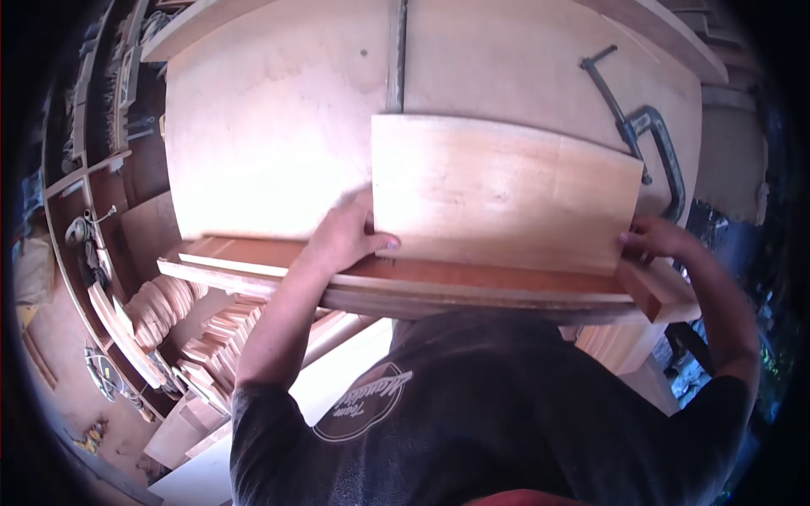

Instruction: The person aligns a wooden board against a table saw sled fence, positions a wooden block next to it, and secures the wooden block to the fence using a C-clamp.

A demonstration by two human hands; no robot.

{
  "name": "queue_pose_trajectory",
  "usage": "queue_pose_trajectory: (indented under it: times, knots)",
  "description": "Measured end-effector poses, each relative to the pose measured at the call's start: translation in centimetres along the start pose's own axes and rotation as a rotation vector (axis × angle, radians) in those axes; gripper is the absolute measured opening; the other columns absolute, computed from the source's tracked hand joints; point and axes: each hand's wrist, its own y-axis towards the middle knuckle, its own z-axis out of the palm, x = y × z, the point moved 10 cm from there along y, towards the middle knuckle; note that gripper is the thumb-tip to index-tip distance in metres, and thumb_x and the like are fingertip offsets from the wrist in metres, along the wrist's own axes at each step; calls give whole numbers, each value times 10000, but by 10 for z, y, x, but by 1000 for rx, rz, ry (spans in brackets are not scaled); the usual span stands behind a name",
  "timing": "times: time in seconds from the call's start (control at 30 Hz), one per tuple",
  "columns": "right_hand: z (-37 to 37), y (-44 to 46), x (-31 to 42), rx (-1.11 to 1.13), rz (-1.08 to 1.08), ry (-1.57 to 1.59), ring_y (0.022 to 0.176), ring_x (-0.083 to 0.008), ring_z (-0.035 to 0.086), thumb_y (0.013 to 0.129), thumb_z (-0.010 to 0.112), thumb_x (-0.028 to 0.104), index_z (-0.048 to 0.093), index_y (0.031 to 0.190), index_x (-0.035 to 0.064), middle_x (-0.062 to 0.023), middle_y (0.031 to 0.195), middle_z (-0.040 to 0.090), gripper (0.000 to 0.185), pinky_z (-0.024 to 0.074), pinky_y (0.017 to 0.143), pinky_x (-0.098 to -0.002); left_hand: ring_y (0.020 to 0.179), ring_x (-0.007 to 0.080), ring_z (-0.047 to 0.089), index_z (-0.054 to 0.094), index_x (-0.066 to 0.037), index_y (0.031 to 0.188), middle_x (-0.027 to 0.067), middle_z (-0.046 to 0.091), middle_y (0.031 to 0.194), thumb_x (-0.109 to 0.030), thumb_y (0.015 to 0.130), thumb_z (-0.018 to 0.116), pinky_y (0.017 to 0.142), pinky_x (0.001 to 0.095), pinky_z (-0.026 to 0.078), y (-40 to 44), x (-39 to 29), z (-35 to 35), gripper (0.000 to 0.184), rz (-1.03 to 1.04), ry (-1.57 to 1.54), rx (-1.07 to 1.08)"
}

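A pale rectangular wooden board (506, 194) leans or stands on the worktable (270, 126), its lower edge by a reddish-brown strip (489, 277). My left hand (350, 232) grips the board's left edge, thumb on its near face and the other fingers hidden behind it. At the board's lower right edge is my right hand (654, 239), its fingers bent round that edge. Just below my right hand sits a small reddish wooden block (639, 287).
A C-clamp (666, 152) lies at the right behind the board. A metal bar (396, 59) runs away from me at the middle. Stacked wood pieces (224, 337) and shelves (84, 135) with tools are on the left. A raised wooden edge (202, 29) borders the far side.
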Motion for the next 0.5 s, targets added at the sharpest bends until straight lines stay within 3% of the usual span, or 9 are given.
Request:
queue_pose_trajectory:
  times: [0.07,0.13,0.17,0.2,0.27,0.3,0.43,0.5]
  knots:
    - [0,8,5,-2,15,-7,820,-189,682,933,633,381,599,1233,19,-121,1010,687,472,575,724,-337,886,301,655,540,-27,1223,160,651,934,-301,677,868,809,384,519,2,9,1,693,-85,93,35]
    - [2,14,5,13,46,45,841,-186,680,911,669,363,604,1218,-11,-129,1007,698,488,563,756,-323,846,308,664,479,-55,1290,154,663,877,-333,720,833,774,402,521,3,11,3,726,-62,158,49]
    - [0,14,9,27,-21,102,963,-211,663,852,736,326,589,1236,-29,-152,1097,681,543,525,867,-328,846,308,664,479,-55,1290,154,663,877,-333,720,833,774,402,521,4,14,3,726,-66,160,43]
    - [-3,14,12,27,-30,97,963,-211,663,852,736,326,589,1236,-29,-152,1097,681,543,525,867,-328,846,312,666,484,-57,1281,152,667,872,-341,722,831,773,404,521,4,17,6,716,-75,140,61]
    - [-10,11,33,-50,-216,17,1108,-231,608,797,775,268,553,1277,-34,-167,1172,654,609,463,978,-346,847,315,668,489,-59,1271,150,671,866,-350,724,829,771,406,520,5,19,6,707,-93,120,82]
    - [-4,23,16,48,-243,218,1203,-237,552,751,799,223,511,1313,-41,-175,1223,630,684,423,1033,-354,852,320,669,492,-64,1264,152,673,868,-349,721,830,771,409,520,6,16,5,700,-97,103,99]
    - [-6,24,13,53,-151,298,1182,-227,573,743,795,123,532,1280,-42,-161,1239,627,620,443,1022,-352,848,334,678,507,-62,1248,172,680,884,-335,694,851,767,408,529,8,13,4,707,-75,71,103]
    - [-6,23,15,64,-90,340,1114,-203,618,748,772,9,594,1206,-21,-139,1178,664,493,477,994,-350,845,333,686,511,-46,1249,180,684,887,-319,670,873,768,397,537,10,9,2,735,-69,66,106]
